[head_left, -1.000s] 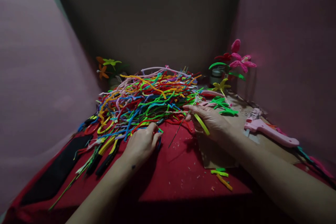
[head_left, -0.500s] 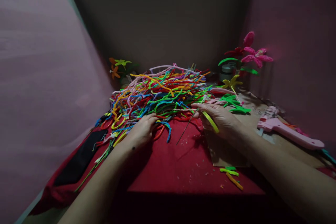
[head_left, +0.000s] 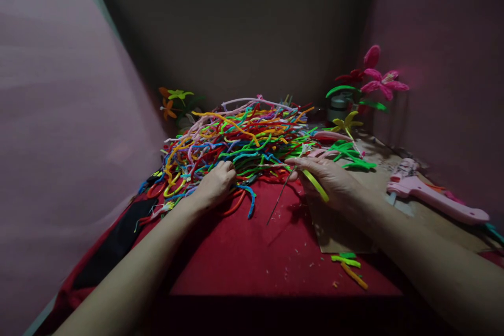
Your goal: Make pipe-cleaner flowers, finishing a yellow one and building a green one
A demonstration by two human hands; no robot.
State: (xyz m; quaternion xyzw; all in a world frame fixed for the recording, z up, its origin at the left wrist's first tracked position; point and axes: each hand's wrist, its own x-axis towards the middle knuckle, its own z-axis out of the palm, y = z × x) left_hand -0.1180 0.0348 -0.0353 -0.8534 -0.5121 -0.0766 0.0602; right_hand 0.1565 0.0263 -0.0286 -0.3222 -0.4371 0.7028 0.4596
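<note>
Red cloth [head_left: 236, 265] covers the counter [head_left: 291, 278], and at twelve o'clock on it sits a pile of fuzzy coloured strands [head_left: 236, 131], where the left hand [head_left: 217, 182], at ten o'clock, curls its fingers against the near edge; whether they grip a strand cannot be told. At two o'clock, the right hand [head_left: 325, 172] pinches a thin dark stem [head_left: 280, 199] whose tip points toward seven o'clock, a yellow strip [head_left: 316, 187] curving beneath the palm. The step seems to be picking from the pile, so the next move likely calls for freeing one strand gently while the stem hangs steady.
</note>
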